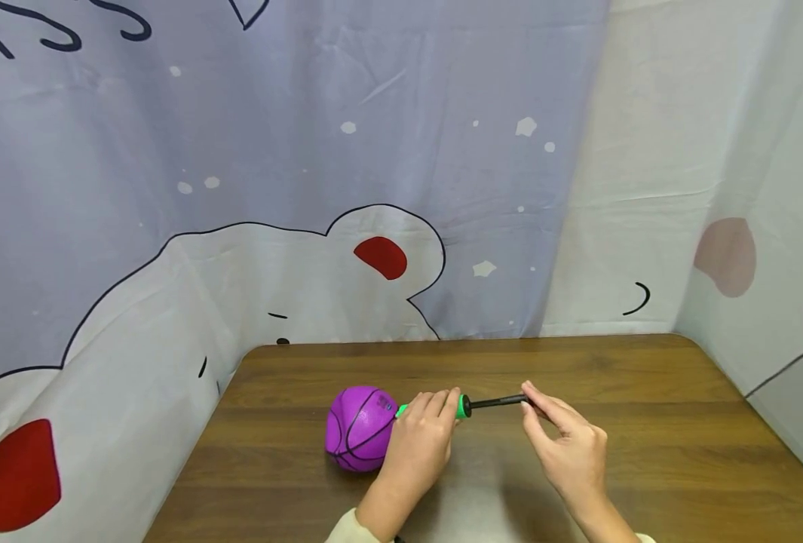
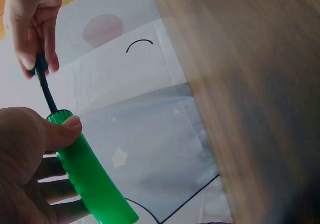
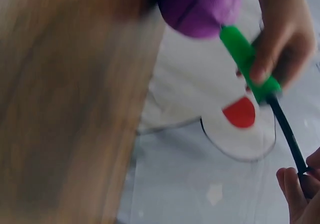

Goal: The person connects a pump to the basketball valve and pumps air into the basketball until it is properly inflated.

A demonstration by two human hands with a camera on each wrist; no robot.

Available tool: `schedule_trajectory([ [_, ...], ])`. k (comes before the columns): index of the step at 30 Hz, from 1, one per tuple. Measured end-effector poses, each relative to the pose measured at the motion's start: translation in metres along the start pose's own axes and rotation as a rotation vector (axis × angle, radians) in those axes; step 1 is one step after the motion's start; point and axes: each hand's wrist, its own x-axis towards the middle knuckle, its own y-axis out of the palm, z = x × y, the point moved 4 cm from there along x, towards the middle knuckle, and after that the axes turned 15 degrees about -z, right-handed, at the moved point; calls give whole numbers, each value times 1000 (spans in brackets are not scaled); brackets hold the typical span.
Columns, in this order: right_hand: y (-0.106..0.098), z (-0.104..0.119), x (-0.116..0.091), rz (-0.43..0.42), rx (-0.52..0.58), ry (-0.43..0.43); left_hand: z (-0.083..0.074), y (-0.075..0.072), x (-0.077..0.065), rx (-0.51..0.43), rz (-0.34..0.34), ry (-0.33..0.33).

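A small purple ball (image 1: 359,431) with black seam lines sits on the wooden table, left of both hands. My left hand (image 1: 420,436) grips the green barrel of a hand pump (image 2: 95,179), its thumb lying along the top end. The pump's tip meets the ball in the right wrist view, where the ball (image 3: 202,8) shows only in part. Out of the barrel's other end runs a black rod (image 1: 498,402), drawn well out. My right hand (image 1: 569,443) pinches the rod's black end between thumb and fingers.
The brown wooden table (image 1: 679,437) extends around the hands, its far edge against a hanging cloth (image 1: 496,188). This pale cloth has printed bear outlines, red patches and white stars. More cloth hangs along the left and right sides.
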Motion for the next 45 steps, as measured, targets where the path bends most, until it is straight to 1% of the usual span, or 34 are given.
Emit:
schedule_trajectory([
  [3, 15, 6, -13, 28, 23, -20, -2, 0, 0, 18, -4, 13],
  [6, 26, 10, -24, 84, 44, -16, -3, 1, -1, 26, 2, 23],
  [10, 29, 10, -30, 132, 70, 7, -5, 3, -3, 7, 24, 23],
  [12, 26, 8, -28, 134, 73, 8, -5, 4, -4, -12, 36, 12],
  [15, 18, 4, -23, 109, 56, -17, -5, 3, -5, -32, 46, -16],
  [19, 3, -3, -12, 44, 10, -33, -3, 2, -7, -39, 40, -34],
  [22, -9, -8, -2, 4, -15, -25, 0, 2, -7, -39, 32, -40],
  [27, -20, -10, 11, -1, -48, -19, 4, 0, -7, -26, 44, -52],
  [32, -21, -7, 14, 12, -53, -5, 4, -1, -6, -38, 37, -50],
  [36, -16, -4, 8, 7, -47, -4, 3, -2, -5, -23, 15, -26],
  [40, -2, 4, -4, 7, -17, -30, -1, -2, -5, -2, -4, 9],
  [43, 12, 10, -15, 30, 12, -36, -4, -1, -4, 3, -6, 21],
  [45, 20, 13, -22, 69, 37, -28, -6, -1, -3, 7, 0, 25],
])
